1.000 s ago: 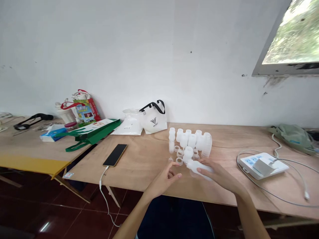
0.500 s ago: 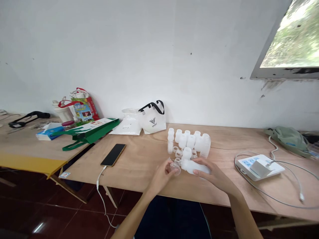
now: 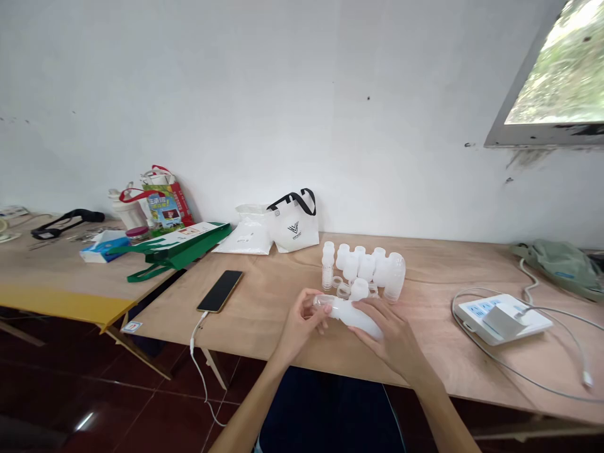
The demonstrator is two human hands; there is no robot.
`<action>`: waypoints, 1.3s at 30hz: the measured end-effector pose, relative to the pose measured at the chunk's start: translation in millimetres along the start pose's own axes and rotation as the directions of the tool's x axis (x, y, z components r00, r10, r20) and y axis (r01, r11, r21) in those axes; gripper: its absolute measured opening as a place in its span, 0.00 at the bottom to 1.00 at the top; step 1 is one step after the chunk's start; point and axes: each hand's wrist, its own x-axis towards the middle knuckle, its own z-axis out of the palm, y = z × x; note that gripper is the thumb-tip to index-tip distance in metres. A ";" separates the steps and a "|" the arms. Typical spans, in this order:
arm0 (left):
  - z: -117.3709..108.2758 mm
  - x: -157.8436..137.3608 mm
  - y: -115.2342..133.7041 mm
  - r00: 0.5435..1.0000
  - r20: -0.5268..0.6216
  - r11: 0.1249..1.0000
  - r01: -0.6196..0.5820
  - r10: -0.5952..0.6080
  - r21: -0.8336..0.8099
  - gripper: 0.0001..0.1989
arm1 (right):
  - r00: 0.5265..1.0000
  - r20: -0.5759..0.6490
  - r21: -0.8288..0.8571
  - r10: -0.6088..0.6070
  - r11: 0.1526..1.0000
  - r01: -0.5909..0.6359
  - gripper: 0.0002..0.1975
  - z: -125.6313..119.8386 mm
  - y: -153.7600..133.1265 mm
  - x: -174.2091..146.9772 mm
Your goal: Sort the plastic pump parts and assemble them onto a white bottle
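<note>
My right hand (image 3: 391,332) is wrapped round a translucent white plastic bottle (image 3: 359,319), which lies tilted on its side with its neck toward the left. My left hand (image 3: 301,319) grips a clear plastic cap (image 3: 323,302) that meets the neck end of that bottle. Whether the cap is seated cannot be made out. Just beyond my hands stand several white bottles (image 3: 366,267). Several clear rings (image 3: 344,290) lie among them. A narrow stack of white pieces (image 3: 328,255) stands at their left.
A phone (image 3: 220,291) on a white cable lies left of my hands. Against the wall are a white tote bag (image 3: 297,231) and a white plastic packet (image 3: 248,234). On the right sit a power strip (image 3: 503,318) with looping cables and a grey-green cloth bag (image 3: 559,267).
The clear cap in my left hand has come to the bottle's neck. My right hand has turned the bottle slightly, its neck end now higher. The view has shifted a little left.
</note>
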 end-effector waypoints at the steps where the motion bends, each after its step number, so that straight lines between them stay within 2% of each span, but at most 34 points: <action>1: 2.7 -0.7 -1.5 1.000 0.003 1.000 0.002 -0.002 0.003 0.24 | 0.998 -0.022 -0.036 -0.053 0.998 0.052 0.14 3.5 -2.5 -0.5; 4: 3.0 -2.5 0.6 0.999 0.030 0.999 0.034 -0.033 -0.013 0.23 | 0.982 -0.086 -0.113 -0.168 0.981 0.158 0.14 9.6 -5.2 -2.8; 7: -2.4 -4.5 6.6 0.997 0.071 0.999 0.032 -0.030 -0.021 0.22 | 0.977 -0.124 -0.080 -0.175 0.983 0.166 0.15 12.3 -5.8 -4.5; 10: -5.3 -8.0 12.5 0.995 0.101 1.000 0.013 -0.012 -0.010 0.24 | 0.991 -0.118 0.070 -0.065 0.995 0.074 0.14 13.0 -9.1 -4.2; 13: -4.5 -13.0 19.3 0.990 0.140 1.000 0.026 -0.025 -0.001 0.26 | 0.990 -0.042 0.233 0.135 0.965 -0.122 0.17 9.8 -14.0 -2.6; 16: -3.4 -16.4 24.0 0.984 0.177 0.999 0.031 -0.037 0.033 0.25 | 0.951 0.118 0.359 0.287 0.880 -0.310 0.17 4.6 -17.7 0.2; 19: -2.8 -15.7 22.2 0.983 0.180 0.997 0.034 -0.045 0.063 0.24 | 0.894 0.257 0.490 0.366 0.748 -0.447 0.17 3.5 -20.1 3.7; 21: -1.6 -14.0 18.4 0.985 0.169 0.999 0.016 -0.024 0.052 0.27 | 0.861 0.307 0.579 0.405 0.638 -0.507 0.19 6.2 -22.3 5.8; 23: 0.2 -12.2 14.7 0.989 0.145 0.999 -0.009 0.003 0.037 0.31 | 0.847 0.323 0.633 0.423 0.569 -0.525 0.20 10.2 -25.3 7.3; 25: 1.4 -10.6 12.6 0.995 0.097 0.999 -0.033 0.030 0.028 0.34 | 0.846 0.339 0.614 0.411 0.585 -0.530 0.21 14.1 -28.7 7.8; 29: -2.7 -6.2 14.5 0.992 -0.069 0.994 -0.105 0.106 0.025 0.30 | 0.864 0.403 0.486 0.303 0.729 -0.482 0.25 18.5 -32.5 6.5; 31: -9.0 -3.0 16.8 0.979 -0.147 0.989 -0.138 0.145 0.055 0.30 | 0.866 0.412 0.441 0.283 0.770 -0.461 0.26 18.4 -31.8 5.6; 35: -28.2 6.0 14.5 0.937 -0.259 0.963 -0.186 0.233 0.194 0.27 | 0.862 0.391 0.382 0.323 0.795 -0.471 0.22 11.2 -24.9 5.8; 39: -50.9 18.1 -3.1 0.912 -0.323 0.943 -0.156 0.251 0.294 0.28 | 0.859 0.352 0.366 0.373 0.790 -0.493 0.19 -1.9 -13.2 7.4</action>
